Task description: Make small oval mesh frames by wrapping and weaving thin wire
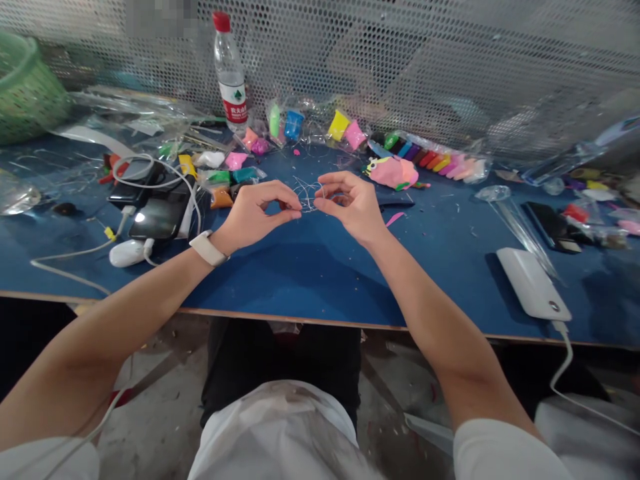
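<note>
My left hand, with a pale band on the wrist, pinches one side of a thin, pale, looped wire or thread. On its other side, my right hand pinches it too, fingers curled. Just above the blue table, the loops span the small gap between my fingertips; whether they are wire or thread I cannot tell. To the right of my right hand lies a pink clay figure with an eye and green and yellow parts. A pink strip rests nearby.
A water bottle stands against the perforated metal panel. Colored clay packets, such as a yellow one, line the back. Phones and cables lie left, below a green basket. A white power bank sits right.
</note>
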`<act>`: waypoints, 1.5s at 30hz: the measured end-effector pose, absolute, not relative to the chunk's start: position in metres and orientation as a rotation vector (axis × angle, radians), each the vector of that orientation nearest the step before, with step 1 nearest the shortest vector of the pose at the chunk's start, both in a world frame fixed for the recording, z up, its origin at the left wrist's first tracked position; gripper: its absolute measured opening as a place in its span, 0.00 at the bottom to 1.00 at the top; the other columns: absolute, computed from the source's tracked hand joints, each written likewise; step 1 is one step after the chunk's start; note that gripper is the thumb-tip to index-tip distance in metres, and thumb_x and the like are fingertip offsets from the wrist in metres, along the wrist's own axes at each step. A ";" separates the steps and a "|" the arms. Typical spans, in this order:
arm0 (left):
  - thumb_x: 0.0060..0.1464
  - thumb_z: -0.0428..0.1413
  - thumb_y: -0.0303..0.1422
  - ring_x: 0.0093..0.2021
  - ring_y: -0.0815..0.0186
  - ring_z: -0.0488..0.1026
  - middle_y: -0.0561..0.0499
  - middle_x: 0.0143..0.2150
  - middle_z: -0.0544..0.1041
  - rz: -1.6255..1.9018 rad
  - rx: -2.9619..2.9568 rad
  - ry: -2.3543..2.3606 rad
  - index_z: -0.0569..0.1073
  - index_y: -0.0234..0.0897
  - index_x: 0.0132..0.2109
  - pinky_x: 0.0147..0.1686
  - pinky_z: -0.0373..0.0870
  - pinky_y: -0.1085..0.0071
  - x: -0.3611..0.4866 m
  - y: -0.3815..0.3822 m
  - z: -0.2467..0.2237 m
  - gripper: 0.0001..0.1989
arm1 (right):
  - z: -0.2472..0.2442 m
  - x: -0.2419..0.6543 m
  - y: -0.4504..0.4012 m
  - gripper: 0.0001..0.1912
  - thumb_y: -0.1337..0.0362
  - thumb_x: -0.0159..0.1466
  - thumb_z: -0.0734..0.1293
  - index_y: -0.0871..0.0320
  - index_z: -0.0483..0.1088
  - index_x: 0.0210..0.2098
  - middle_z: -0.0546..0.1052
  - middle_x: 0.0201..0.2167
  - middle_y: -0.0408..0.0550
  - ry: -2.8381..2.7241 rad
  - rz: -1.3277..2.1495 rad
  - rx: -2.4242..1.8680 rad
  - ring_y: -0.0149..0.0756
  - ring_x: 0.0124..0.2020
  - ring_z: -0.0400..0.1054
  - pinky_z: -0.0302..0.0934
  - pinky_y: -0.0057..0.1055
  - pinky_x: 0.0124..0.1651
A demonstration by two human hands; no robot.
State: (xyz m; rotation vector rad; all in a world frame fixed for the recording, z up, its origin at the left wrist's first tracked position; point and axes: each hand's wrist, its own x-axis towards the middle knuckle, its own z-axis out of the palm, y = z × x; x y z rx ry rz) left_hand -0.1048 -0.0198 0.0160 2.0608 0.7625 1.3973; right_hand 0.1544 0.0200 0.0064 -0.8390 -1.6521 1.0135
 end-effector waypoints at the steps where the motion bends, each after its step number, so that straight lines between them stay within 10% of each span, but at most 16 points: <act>1: 0.64 0.74 0.36 0.40 0.63 0.85 0.44 0.44 0.90 1.399 2.055 0.763 0.90 0.40 0.42 0.44 0.85 0.63 -0.104 -0.021 0.017 0.05 | 0.007 0.154 0.020 0.39 0.35 0.51 0.91 0.50 0.85 0.52 0.89 0.41 0.45 -1.651 1.009 -0.831 0.41 0.45 0.83 0.74 0.38 0.45; 10: 0.63 0.75 0.33 0.39 0.64 0.85 0.47 0.43 0.90 1.446 2.058 0.721 0.91 0.42 0.42 0.41 0.84 0.65 -0.102 -0.021 0.016 0.02 | 0.004 0.152 0.024 0.37 0.41 0.48 0.94 0.46 0.86 0.50 0.84 0.34 0.38 -1.611 1.084 -0.691 0.36 0.38 0.80 0.71 0.34 0.42; 18: 0.66 0.75 0.38 0.39 0.63 0.85 0.45 0.45 0.91 1.396 2.080 0.764 0.91 0.42 0.42 0.42 0.85 0.65 -0.102 -0.025 0.019 0.06 | 0.015 0.163 0.021 0.25 0.39 0.65 0.86 0.44 0.90 0.53 0.83 0.40 0.43 -1.903 0.944 -0.716 0.37 0.41 0.77 0.71 0.36 0.43; 45: 0.63 0.77 0.51 0.43 0.60 0.87 0.41 0.50 0.91 1.363 1.980 0.671 0.91 0.42 0.47 0.43 0.87 0.62 -0.104 -0.021 0.017 0.18 | 0.011 0.167 0.024 0.30 0.40 0.57 0.90 0.46 0.86 0.51 0.84 0.37 0.41 -1.902 1.045 -0.650 0.37 0.40 0.79 0.73 0.35 0.40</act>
